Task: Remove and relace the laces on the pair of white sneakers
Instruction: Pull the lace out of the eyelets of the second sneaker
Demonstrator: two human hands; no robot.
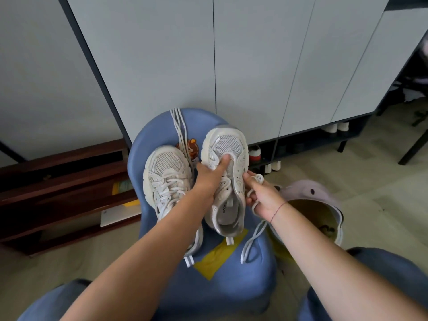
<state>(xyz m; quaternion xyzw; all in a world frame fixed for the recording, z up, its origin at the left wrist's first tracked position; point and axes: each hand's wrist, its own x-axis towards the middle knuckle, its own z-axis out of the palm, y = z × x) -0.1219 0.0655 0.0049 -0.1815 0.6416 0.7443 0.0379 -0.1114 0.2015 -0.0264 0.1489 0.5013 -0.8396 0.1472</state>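
Knees in blue denim (58, 297) frame a small blue chair (222, 286) with a yellow patch (217, 256) on its seat. Both sneakers sit on the seat, toes pointing away. The laced sneaker (166, 172) lies on the left. The left hand (208, 177) grips the other sneaker (228, 144), thumb pressed on its vamp. The right hand (264, 198), just beside that shoe, pinches its lace (252, 242), which trails over the seat. A loose lace (179, 130) drapes over the chair's far edge. A lavender slipper (308, 191) rests on the pale floor (370, 181) to the right, and dark wooden shelving (58, 181) stands to the left. Behind is a grey cabinet (254, 66) with shoes (254, 154) beneath it.
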